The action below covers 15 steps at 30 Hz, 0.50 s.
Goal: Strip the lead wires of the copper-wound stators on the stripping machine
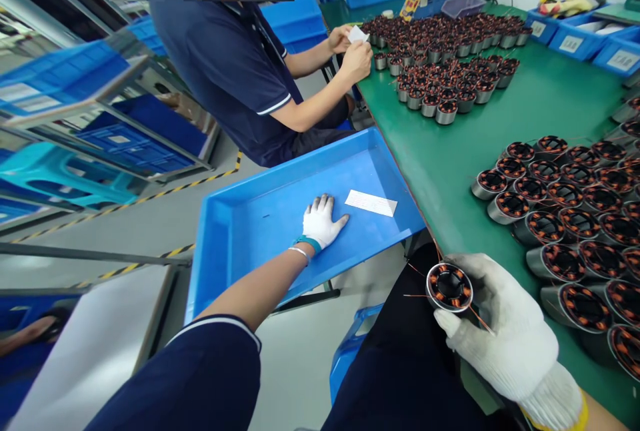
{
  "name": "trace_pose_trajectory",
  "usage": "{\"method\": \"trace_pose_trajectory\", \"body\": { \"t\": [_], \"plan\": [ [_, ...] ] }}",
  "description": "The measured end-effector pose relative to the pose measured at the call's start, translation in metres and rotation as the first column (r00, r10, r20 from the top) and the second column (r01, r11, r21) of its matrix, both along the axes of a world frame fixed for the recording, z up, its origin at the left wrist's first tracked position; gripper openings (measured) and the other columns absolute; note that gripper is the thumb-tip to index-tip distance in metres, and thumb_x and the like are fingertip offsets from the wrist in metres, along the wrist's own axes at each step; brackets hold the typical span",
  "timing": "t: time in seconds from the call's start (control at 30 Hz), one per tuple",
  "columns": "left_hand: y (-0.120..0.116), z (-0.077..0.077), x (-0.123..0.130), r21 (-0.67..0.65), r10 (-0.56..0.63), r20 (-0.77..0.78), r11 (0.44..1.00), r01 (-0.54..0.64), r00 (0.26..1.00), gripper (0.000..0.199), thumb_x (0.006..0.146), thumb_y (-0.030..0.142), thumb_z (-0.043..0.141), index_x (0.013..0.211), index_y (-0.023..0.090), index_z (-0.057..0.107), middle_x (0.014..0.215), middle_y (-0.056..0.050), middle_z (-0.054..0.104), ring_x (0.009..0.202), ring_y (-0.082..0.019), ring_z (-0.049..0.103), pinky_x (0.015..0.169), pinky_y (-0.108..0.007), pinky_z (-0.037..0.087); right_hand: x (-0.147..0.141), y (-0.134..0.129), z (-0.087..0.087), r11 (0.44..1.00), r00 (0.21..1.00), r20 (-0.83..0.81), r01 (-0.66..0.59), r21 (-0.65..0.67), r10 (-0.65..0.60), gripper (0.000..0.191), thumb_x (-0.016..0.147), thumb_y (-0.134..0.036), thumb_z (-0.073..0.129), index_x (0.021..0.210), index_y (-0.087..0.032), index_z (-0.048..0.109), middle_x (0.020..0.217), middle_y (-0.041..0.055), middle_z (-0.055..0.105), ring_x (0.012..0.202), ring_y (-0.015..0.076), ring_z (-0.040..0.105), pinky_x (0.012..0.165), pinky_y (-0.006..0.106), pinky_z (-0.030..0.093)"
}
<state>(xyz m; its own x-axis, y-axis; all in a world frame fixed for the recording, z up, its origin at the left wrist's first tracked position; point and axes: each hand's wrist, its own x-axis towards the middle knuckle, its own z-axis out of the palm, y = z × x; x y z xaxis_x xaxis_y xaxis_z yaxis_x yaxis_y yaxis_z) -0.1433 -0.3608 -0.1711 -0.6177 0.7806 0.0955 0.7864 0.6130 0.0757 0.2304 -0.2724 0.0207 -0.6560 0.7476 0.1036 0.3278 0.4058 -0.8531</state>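
Note:
My left hand (321,223), in a white glove with greyed fingertips, rests spread on the floor of a shallow blue tray (260,238). To its right in that tray lies a white paper slip (371,203). My right hand (505,324), also gloved, grips a motor stator (449,288) with a silver metal ring, copper windings and loose wire ends. It is held near the edge of the green table (440,164), its wound face turned up toward me. Close to this hand, several similar stators (545,226) stand in rows on the table.
A co-worker (220,64) sits beyond the tray, holding a small white paper (358,34). Many more stators (450,71) crowd the far table. Blue bins (575,38) line its back right. A shelf with blue crates (65,78) and a turquoise stool (65,171) are at left.

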Motion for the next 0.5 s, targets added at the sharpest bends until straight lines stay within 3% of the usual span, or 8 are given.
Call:
{"method": "trace_pose_trajectory", "body": {
  "t": [0.5],
  "plan": [
    [0.0011,0.0027,0.0033,-0.051,0.024,-0.026,0.998,-0.025,0.999,0.075,0.087,0.062,0.042,0.144,0.013,0.040,0.155,-0.015,0.036,0.142,-0.036,0.032,0.114,-0.050,0.027,0.0035,0.0017,-0.0033,0.998,0.999,-0.001,-0.035,-0.057,0.035,0.044,0.072,-0.030,0.069,0.115,-0.024,0.060,0.109,0.0077,0.066,0.097,0.0270,0.067,0.084,0.036,0.059]
  ]
}}
